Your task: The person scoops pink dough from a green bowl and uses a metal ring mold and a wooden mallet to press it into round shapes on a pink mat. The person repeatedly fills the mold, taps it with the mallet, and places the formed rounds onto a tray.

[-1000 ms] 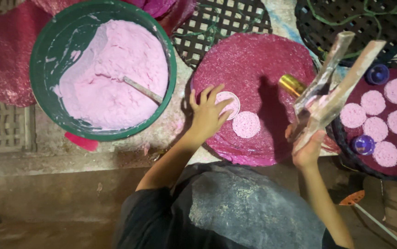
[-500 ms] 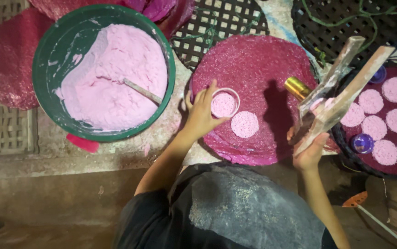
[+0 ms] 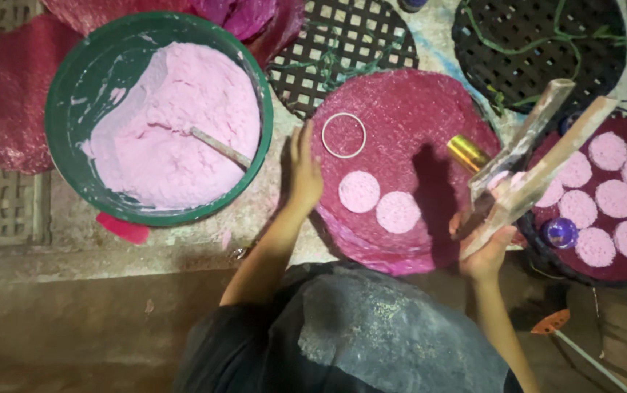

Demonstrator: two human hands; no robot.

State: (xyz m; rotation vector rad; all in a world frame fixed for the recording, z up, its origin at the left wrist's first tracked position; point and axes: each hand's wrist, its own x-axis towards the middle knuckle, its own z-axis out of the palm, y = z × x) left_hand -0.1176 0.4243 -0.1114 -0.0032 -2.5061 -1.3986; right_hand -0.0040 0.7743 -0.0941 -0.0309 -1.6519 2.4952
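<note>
My left hand hovers open, edge-on, at the left rim of a round magenta mat, holding nothing. A white ring mould lies empty on the mat just right of my fingers. Two pink discs lie on the mat below it. My right hand grips two long pale wooden sticks that point up and to the right. A green basin of pink paste with a stick spoon sits at the left.
At the right, a dark mat carries several pink discs and a blue cap. A gold cylinder lies on the magenta mat. Black lattice trays sit behind. More magenta mats lie far left.
My left hand lifted off the ring mould and drew back to the left. A second pink disc now lies on the mat, and the ring sits empty higher up.
</note>
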